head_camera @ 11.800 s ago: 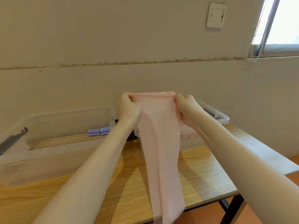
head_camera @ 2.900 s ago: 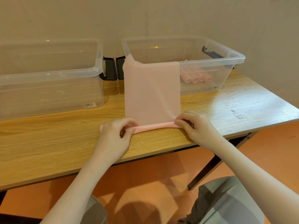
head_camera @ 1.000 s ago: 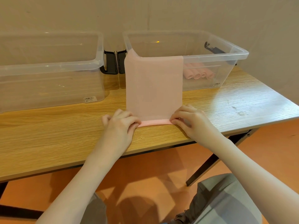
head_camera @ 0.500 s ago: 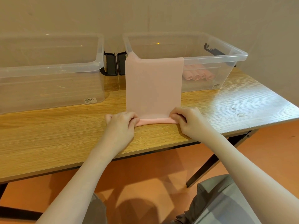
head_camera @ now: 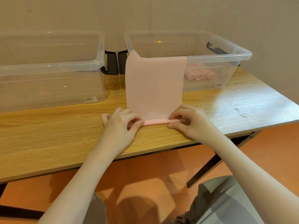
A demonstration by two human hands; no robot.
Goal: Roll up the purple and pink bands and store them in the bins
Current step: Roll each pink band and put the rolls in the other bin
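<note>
Left hand (head_camera: 120,122): at the near edge of the bench (head_camera: 48,136); grip pinched on the left end of the roll (head_camera: 159,122), fingers curled over it
Right hand (head_camera: 188,121): same at the right end; thumb and fingertips nipping the roll, narrow grip holding pink
Roll: thin and tight so far, lying flat on the bench between the two hands; only the first turns look done
Band (head_camera: 154,84): pink, running from the roll up and over the front rim of the right bin (head_camera: 234,57); most of it unrolled
Handling: looks light, thin, limp and a bit stretchy, likely to skew or loosen; best held at both ends of the roll, pressure even
Stored rolls (head_camera: 199,75): several pink ones lying in the right bin
Left bin (head_camera: 51,65): clear; I can't make out anything in it from here
</note>
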